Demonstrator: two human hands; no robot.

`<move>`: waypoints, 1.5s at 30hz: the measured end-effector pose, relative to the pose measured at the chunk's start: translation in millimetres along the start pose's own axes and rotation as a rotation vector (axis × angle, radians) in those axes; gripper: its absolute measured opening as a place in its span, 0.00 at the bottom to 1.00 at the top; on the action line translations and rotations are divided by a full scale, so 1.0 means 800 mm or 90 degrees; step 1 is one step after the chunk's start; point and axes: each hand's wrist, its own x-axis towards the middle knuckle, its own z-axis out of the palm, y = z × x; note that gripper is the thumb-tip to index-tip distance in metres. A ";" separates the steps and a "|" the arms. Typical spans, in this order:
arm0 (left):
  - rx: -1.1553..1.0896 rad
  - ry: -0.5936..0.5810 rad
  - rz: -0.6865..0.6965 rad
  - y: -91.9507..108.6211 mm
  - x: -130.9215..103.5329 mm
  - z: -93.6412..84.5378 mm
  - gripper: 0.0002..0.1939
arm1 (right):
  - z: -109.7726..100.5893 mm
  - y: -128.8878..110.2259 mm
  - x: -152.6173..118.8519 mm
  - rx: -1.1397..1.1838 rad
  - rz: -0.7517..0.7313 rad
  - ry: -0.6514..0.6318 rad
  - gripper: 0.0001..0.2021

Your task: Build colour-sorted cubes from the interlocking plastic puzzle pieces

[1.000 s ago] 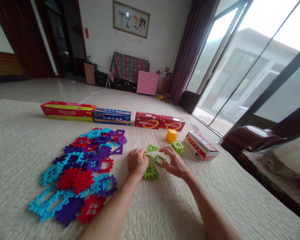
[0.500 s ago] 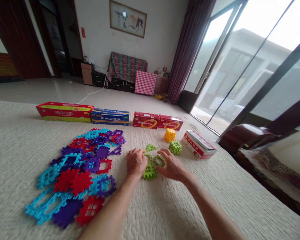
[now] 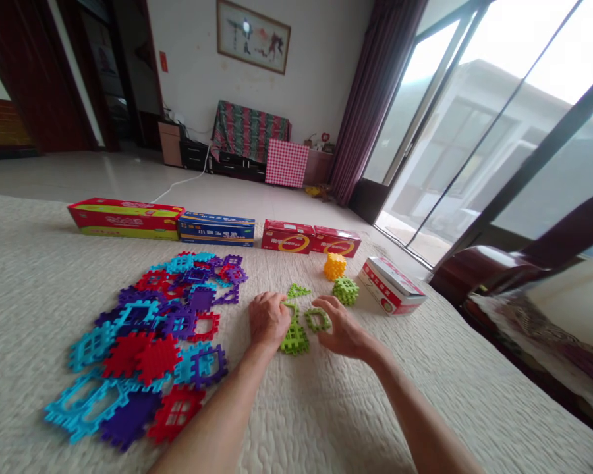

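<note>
Quilt point(image 3: 304, 428), pale and ridged, bearing all the pieces. Tile pile point(image 3: 158, 359), of red, blue and purple toothed tiles, spread over the left half, from near the far edge toward the near left corner. Along the far edge, from left to right: red-and-green box point(image 3: 128, 220), blue box point(image 3: 216, 231), and two red boxes point(image 3: 287, 237), end to end. White box point(image 3: 393, 287), with red sides, set obliquely near the right edge. Hands over the middle: left hand point(image 3: 268, 321) with fingers curled close together at the left side of the green tiles point(image 3: 295, 341), its grip not discernible; right hand point(image 3: 344, 331) with thumb and fingers parted in an open curve at the right of the green ring point(image 3: 317, 320), contact uncertain. Green block point(image 3: 346, 291) between right hand and white box; yellow block point(image 3: 335, 266) just beyond it, nearer the red boxes. Green triangle point(image 3: 298, 290), lying flat beyond the green tiles and green ring, between the hands.
</note>
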 end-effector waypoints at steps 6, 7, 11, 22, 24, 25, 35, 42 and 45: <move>0.007 -0.020 -0.009 0.003 0.001 -0.005 0.17 | -0.002 -0.021 0.002 -0.093 0.123 -0.035 0.17; 0.008 -0.020 -0.009 0.002 0.002 -0.004 0.17 | -0.004 -0.021 0.002 -0.075 0.100 -0.054 0.20; 0.019 -0.008 0.010 -0.002 0.002 0.000 0.17 | -0.008 -0.021 -0.001 -0.023 0.080 -0.068 0.26; 0.016 0.007 0.027 -0.002 0.001 -0.002 0.17 | -0.059 0.029 0.025 -0.018 0.031 0.091 0.24; 0.017 0.009 0.030 -0.002 0.001 -0.001 0.17 | -0.073 0.053 0.036 -0.044 0.042 0.102 0.23; 0.017 0.011 0.031 -0.003 0.001 0.000 0.17 | -0.077 0.065 0.040 -0.057 0.045 0.097 0.23; -0.008 0.034 0.030 -0.007 0.002 0.005 0.17 | -0.066 0.070 0.045 -0.073 -0.005 0.184 0.27; -0.098 0.146 -0.066 -0.004 0.006 0.001 0.21 | -0.002 -0.012 0.044 0.094 -0.052 0.069 0.14; -0.084 0.107 -0.065 -0.003 0.006 0.002 0.21 | 0.021 -0.022 0.047 0.063 -0.023 0.030 0.13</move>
